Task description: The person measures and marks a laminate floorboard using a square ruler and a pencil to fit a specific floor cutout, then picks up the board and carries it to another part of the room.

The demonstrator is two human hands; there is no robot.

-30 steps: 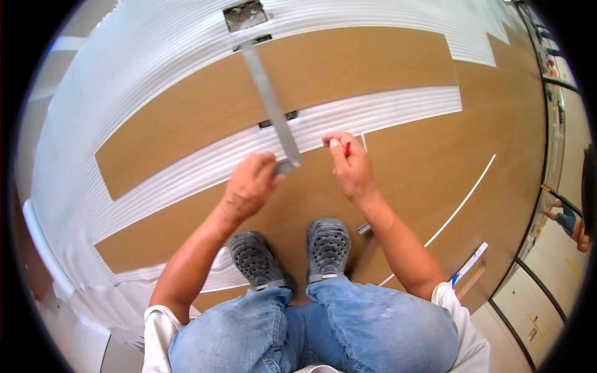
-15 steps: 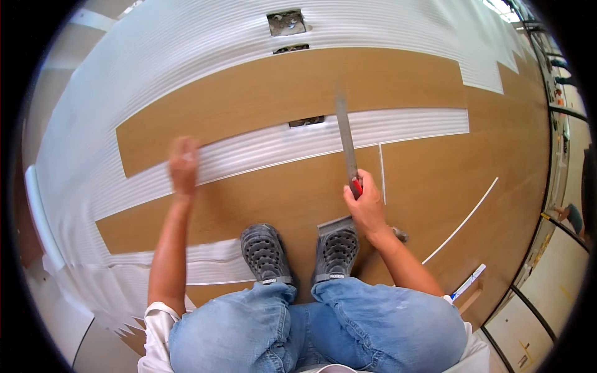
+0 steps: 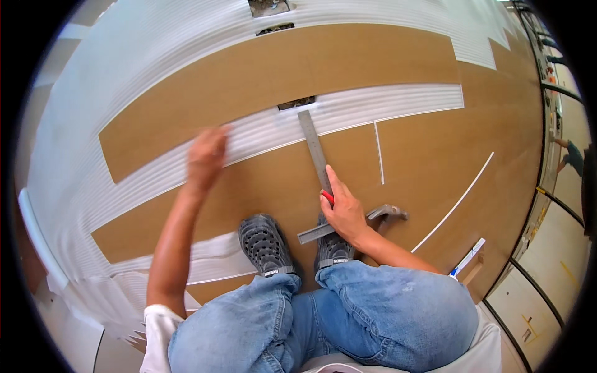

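Note:
My right hand is closed around a steel try square, with a red stick-like piece also in its fingers. The square's blade lies across the white foam underlay, its tip just below a dark cut-out. Its stock reaches over my right shoe. Motion blurs my left hand, which hovers over the lower edge of a loose brown plank; its fingers look curled, and what they hold cannot be made out. The laid brown planks sit below the foam strip.
A claw hammer lies beside my right wrist. Thin white strips rest on the planks to the right, near a blue-and-white tool. A roll of foam is at far left. Dark frame rails run along the right.
My right hand has brought the try square down and left, its tip moving from over the loose plank to beneath the cut-out. My left hand has shifted right and slightly up. The view has tilted down slightly.

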